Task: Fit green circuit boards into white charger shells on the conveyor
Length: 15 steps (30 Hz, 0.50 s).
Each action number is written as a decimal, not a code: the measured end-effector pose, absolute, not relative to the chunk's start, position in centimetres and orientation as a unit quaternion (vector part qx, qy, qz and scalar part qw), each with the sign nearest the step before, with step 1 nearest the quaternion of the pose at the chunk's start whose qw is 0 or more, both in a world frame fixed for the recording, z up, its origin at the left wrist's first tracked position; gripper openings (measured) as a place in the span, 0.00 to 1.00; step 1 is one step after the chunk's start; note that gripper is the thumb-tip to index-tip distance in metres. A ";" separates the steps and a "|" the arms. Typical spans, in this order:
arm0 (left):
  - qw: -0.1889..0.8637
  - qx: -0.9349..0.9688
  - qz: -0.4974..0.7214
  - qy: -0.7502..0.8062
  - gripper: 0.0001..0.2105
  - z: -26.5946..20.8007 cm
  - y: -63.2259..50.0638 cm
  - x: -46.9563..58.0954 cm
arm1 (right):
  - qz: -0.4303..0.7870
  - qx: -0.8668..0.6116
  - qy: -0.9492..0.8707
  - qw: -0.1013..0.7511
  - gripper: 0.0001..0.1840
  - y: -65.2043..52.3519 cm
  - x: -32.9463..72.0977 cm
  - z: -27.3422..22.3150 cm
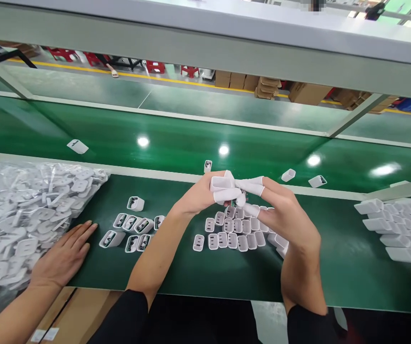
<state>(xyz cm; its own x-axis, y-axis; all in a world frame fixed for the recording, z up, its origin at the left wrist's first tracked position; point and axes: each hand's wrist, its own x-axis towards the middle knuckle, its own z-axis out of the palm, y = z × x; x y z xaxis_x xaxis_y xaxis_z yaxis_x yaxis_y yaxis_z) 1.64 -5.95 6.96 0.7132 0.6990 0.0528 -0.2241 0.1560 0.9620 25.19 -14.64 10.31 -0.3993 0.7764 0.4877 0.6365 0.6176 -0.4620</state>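
Observation:
My left hand (205,190), with white finger cots on some fingertips, is closed round a white plastic charger housing (222,183). The housing's hollow inside faces up toward me. My right hand (287,208) meets it from the other side, its cotted fingers pinching a small circuit board (234,202) against the housing's right side. Fingers cover most of the board, so I cannot tell whether it touches the housing. Just below both hands, several white housings with slots (233,240) stand in rows on the green bench.
At the left, another person's hand (62,253) lies flat beside a clear bag of white plastic parts (29,220). Several housings with boards inside (131,222) stand nearby. More white housings (400,231) are stacked at the right. A few lie on the green conveyor belt (176,148) behind.

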 end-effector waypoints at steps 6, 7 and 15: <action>0.661 0.600 0.401 0.205 0.20 8.1 -6.9 1.4 | 0.248 -0.415 -0.768 0.419 0.29 -13.6 24.1 9.4; 0.637 0.609 0.424 0.210 0.20 8.1 -7.2 1.4 | 0.309 -0.408 -0.737 0.442 0.27 -13.1 23.9 9.0; 0.398 0.763 0.470 0.194 0.25 7.5 -8.5 1.8 | 0.625 -0.325 -0.413 0.577 0.19 -10.6 21.9 8.0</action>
